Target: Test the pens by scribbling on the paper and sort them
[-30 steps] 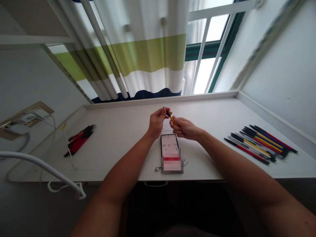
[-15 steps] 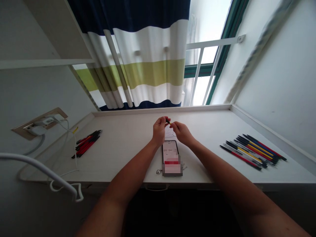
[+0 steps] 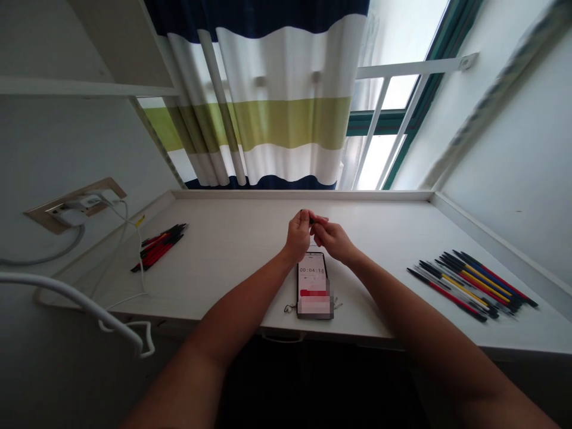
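Observation:
My left hand [image 3: 298,237] and my right hand [image 3: 333,239] meet above the middle of the white table [image 3: 232,280]. Between their fingertips is a ballpoint pen [image 3: 311,220], with only a small dark part showing; the fingers hide the rest. Just below the hands lies a black smartphone [image 3: 312,268] showing a running timer, its lower part blurred out. A small white paper [image 3: 315,243] lies mostly hidden behind my hands, above the phone.
Red-and-black pens [image 3: 159,248] lie in a bundle at the table's left. Several red, yellow, blue and black pens [image 3: 469,286] lie at the right. A wall socket [image 3: 75,205] feeds white cables [image 3: 120,295] along the left side.
The yellow pen barrel seen earlier between my hands is now hidden by my fingers. My hands have come closer together, and the whole view has tilted down a little.

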A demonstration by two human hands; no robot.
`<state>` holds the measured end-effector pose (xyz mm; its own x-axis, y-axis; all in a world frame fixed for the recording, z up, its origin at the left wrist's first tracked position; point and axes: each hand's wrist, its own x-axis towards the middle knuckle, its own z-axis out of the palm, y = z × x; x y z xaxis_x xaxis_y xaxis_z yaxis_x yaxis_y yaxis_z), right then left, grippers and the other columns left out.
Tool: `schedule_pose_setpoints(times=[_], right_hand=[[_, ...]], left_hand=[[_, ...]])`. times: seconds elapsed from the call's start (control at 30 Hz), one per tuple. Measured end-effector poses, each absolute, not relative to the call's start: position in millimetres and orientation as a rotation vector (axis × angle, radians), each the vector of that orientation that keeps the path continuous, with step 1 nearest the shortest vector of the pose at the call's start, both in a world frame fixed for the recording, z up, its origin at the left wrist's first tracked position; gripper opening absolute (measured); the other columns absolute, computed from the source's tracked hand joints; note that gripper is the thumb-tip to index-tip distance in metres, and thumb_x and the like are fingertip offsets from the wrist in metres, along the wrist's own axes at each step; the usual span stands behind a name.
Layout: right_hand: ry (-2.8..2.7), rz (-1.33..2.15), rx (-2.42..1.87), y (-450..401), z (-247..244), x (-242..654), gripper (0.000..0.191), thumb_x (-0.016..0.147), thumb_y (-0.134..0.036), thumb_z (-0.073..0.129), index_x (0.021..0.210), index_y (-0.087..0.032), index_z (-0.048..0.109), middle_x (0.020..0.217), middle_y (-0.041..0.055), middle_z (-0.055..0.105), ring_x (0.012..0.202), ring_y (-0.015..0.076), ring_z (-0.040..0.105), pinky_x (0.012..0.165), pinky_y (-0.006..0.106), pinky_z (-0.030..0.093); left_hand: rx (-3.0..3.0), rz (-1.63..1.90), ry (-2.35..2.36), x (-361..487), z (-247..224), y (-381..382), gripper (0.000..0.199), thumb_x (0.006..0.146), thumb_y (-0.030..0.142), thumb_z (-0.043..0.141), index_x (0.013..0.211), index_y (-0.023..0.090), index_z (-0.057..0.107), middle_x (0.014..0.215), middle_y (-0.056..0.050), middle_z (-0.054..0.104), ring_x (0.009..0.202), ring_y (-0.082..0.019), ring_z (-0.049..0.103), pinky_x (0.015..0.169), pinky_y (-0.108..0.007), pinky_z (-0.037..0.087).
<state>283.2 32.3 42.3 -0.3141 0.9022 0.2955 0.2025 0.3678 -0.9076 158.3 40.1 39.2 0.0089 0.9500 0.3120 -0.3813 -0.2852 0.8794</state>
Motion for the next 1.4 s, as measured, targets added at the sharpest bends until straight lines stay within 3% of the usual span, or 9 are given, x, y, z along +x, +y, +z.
schedule_pose_setpoints(times=[0.13,0.33,0.5,0.63,0.87,1.0,1.1,1.27,1.4], right_hand=[[-1.707,0.775,-1.048,31.8,42.3,275.1,0.033,0.093,-0.055,0.060,0.094,-0.022,0.067,0.074,0.0033,0.061,0.070,0.0192,0.057,0.062,0.030,0.043],[-1.466,1.946,-0.706,34.2,45.9,297.5,0.047,0.094,-0.069,0.056,0.087,-0.023,0.051,0.054,-0.0121,0.022,0.043,0.0076,0.014,0.036,0.019,0.015],[-1.469,2.188,-0.516,33.4,45.1,311.2,0.046,0.095,-0.068,0.056,0.086,-0.025,0.044,0.055,-0.0130,0.019,0.043,0.0068,0.008,0.034,0.017,0.009],[-1.602,1.904,-0.606,34.6,40.1,299.2,0.049,0.094,-0.072,0.055,0.084,-0.025,0.046,0.054,-0.0118,0.023,0.043,0.0078,0.017,0.037,0.019,0.019],[-1.835,0.721,-0.981,42.1,36.9,284.8,0.042,0.096,-0.060,0.058,0.093,-0.019,0.068,0.086,0.0062,0.070,0.078,0.0209,0.063,0.073,0.035,0.049],[-1.910,0.684,-1.067,44.8,34.7,292.3,0.053,0.104,-0.059,0.038,0.082,-0.020,0.067,0.080,0.0072,0.071,0.076,0.0219,0.066,0.074,0.037,0.051],[-1.836,0.653,-1.051,45.7,29.6,293.1,0.039,0.095,-0.060,0.059,0.088,-0.021,0.062,0.086,0.0065,0.072,0.081,0.0226,0.068,0.077,0.038,0.054],[-1.802,0.949,-1.017,42.5,26.6,288.5,0.039,0.097,-0.061,0.054,0.100,-0.022,0.054,0.079,0.0029,0.069,0.064,0.0187,0.065,0.061,0.034,0.053],[-1.863,0.765,-1.076,41.1,30.8,288.8,0.043,0.099,-0.060,0.049,0.081,-0.021,0.057,0.066,0.0025,0.066,0.060,0.0175,0.062,0.062,0.032,0.049]], left_hand=[[1.047,1.602,0.679,162.1,39.4,39.0,0.045,0.102,0.062,0.047,0.082,0.021,0.052,0.081,-0.004,0.075,0.099,-0.021,0.074,0.085,-0.033,0.055],[1.122,1.254,0.423,140.9,58.5,33.2,0.046,0.099,0.060,0.054,0.101,0.017,0.070,0.103,-0.012,0.079,0.113,-0.027,0.072,0.102,-0.042,0.051],[1.246,1.097,0.309,134.1,68.0,27.9,0.046,0.095,0.062,0.060,0.092,0.017,0.070,0.089,-0.011,0.078,0.108,-0.031,0.073,0.099,-0.046,0.054],[1.212,1.446,0.438,152.8,55.0,25.4,0.046,0.097,0.062,0.057,0.079,0.020,0.057,0.072,-0.005,0.073,0.103,-0.027,0.075,0.095,-0.043,0.055],[1.029,1.678,0.706,170.1,35.8,33.4,0.040,0.104,0.056,0.047,0.088,0.020,0.055,0.110,-0.011,0.079,0.109,-0.023,0.071,0.092,-0.039,0.054],[1.093,1.556,0.712,161.5,34.5,43.0,0.040,0.104,0.056,0.045,0.095,0.021,0.062,0.126,-0.011,0.074,0.113,-0.023,0.066,0.085,-0.036,0.053],[1.149,1.552,0.786,155.7,31.5,50.2,0.043,0.104,0.056,0.046,0.094,0.020,0.068,0.117,-0.009,0.074,0.116,-0.022,0.063,0.091,-0.034,0.050],[1.165,1.513,0.880,149.8,29.3,53.6,0.047,0.098,0.063,0.054,0.092,0.020,0.073,0.084,-0.004,0.064,0.079,-0.016,0.058,0.073,-0.029,0.047],[1.222,1.486,0.860,147.2,32.5,50.2,0.047,0.097,0.062,0.057,0.093,0.019,0.076,0.066,0.001,0.049,0.063,-0.012,0.045,0.063,-0.026,0.042]])
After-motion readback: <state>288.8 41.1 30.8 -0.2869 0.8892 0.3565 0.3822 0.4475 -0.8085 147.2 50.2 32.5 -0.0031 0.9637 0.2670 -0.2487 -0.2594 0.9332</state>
